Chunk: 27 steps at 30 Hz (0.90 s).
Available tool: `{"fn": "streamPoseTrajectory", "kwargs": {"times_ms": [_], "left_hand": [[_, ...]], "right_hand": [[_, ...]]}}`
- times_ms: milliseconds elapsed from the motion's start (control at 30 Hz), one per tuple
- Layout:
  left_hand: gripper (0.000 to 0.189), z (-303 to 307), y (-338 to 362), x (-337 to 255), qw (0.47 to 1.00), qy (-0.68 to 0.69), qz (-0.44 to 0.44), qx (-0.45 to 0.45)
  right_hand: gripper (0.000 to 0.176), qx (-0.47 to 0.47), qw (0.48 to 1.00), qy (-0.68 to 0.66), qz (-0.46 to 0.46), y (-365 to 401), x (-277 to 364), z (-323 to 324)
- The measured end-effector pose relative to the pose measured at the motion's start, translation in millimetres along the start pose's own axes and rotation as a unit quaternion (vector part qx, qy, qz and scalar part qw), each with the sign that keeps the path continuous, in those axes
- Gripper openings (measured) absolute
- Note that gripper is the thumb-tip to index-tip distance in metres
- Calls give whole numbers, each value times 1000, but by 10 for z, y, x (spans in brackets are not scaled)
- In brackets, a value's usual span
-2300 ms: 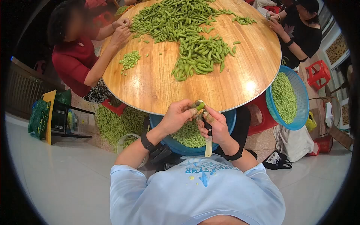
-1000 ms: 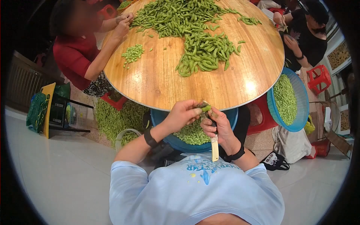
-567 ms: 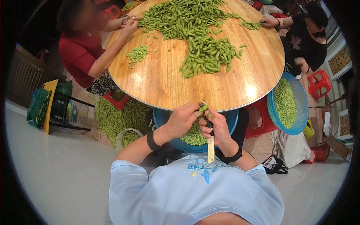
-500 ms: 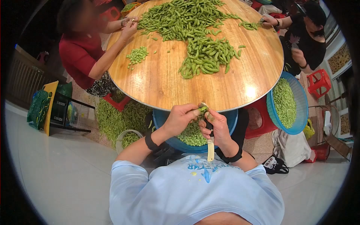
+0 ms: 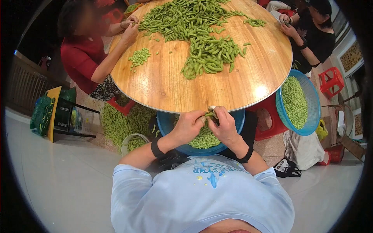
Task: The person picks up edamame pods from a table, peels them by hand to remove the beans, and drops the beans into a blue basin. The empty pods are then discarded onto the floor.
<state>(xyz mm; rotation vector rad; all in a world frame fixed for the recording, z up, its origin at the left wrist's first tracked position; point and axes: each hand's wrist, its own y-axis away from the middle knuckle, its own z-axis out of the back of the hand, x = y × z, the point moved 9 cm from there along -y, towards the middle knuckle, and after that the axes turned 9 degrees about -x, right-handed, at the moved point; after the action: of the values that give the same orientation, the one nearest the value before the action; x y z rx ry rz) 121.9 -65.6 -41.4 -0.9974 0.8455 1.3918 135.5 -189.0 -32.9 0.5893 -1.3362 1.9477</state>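
Observation:
Over a blue basket (image 5: 162, 123) at the table's front edge, my two hands meet at a green soybean pod (image 5: 210, 115). My left hand (image 5: 190, 125) is closed, its thumb and fingertips pinching the pod's left side. Bent inward, my right hand (image 5: 226, 126) grips the other end, with something pale at its fingertips and something dark partly hidden in the palm. The knife-like tool seen earlier cannot be made out. Shelled green beans (image 5: 205, 139) lie in the basket below my hands.
A large pile of pods (image 5: 211, 54) covers part of the round wooden table (image 5: 163, 83). Shelled beans (image 5: 140, 57) lie near a person in red (image 5: 79, 58). Another person in black (image 5: 316, 42) sits right. A second blue basket (image 5: 314, 105) stands beside a red stool (image 5: 268, 122).
My right hand has turned over, and the tool with a black handle and cream end that hung below it has gone from sight. The person at right has brought both hands together.

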Motion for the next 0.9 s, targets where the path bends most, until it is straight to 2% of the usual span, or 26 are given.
{"fn": "streamPoseTrajectory", "kwargs": {"times_ms": [67,200,233,267,333,400,467,500,533,567,600,633,667,700,733,800,833,900], "left_hand": [[12,-58,35,59,997,-68,5,43],[13,18,181,113,997,-66,22,38],[13,78,257,11,988,-135,-58,52],[13,141,352,-86,968,-201,-138,62],[9,450,525,88,893,-423,-106,110],[8,776,536,150,823,-543,-98,135],[14,908,370,55,813,-552,-161,86],[13,915,207,-1,866,-453,-203,52],[12,899,13,-33,895,-395,-204,31],[12,852,-189,-73,920,-335,-204,12],[11,796,-393,-95,921,-318,-223,-15],[11,733,-586,-98,922,-299,-241,-43],[11,671,-768,-65,919,-300,-247,-69],[11,629,-916,-22,915,-300,-252,-95],[11,575,-1041,63,915,-298,-254,-96],[15,511,-1180,145,887,-365,-259,-116],[15,492,-1186,152,887,-365,-259,-114],[16,498,-1261,311,928,-331,-151,-79]], "right_hand": [[33,15,1000,13,2,41,-10,-56],[26,8,1000,16,19,85,-22,-79],[25,31,999,13,-9,125,-94,-98],[23,55,998,11,-35,156,-159,-108],[19,71,995,-34,-55,143,-110,-69],[18,121,988,-90,-34,196,11,-158],[17,114,988,-99,-3,199,56,-196],[16,113,987,-111,-38,232,5,-220],[15,111,983,-123,-74,277,-48,-248],[12,116,962,-195,-154,344,-153,-315],[12,114,962,-194,-152,320,-134,-295],[13,140,896,-296,-299,408,-269,-367],[15,160,797,-386,-435,559,-348,-457],[19,153,773,-416,-453,637,-399,-496],[19,153,775,-414,-453,661,-417,-489],[20,104,722,-479,-488,718,-459,-477],[20,102,721,-480,-489,748,-466,-484],[22,91,701,-504,-496,808,-464,-513]]}}
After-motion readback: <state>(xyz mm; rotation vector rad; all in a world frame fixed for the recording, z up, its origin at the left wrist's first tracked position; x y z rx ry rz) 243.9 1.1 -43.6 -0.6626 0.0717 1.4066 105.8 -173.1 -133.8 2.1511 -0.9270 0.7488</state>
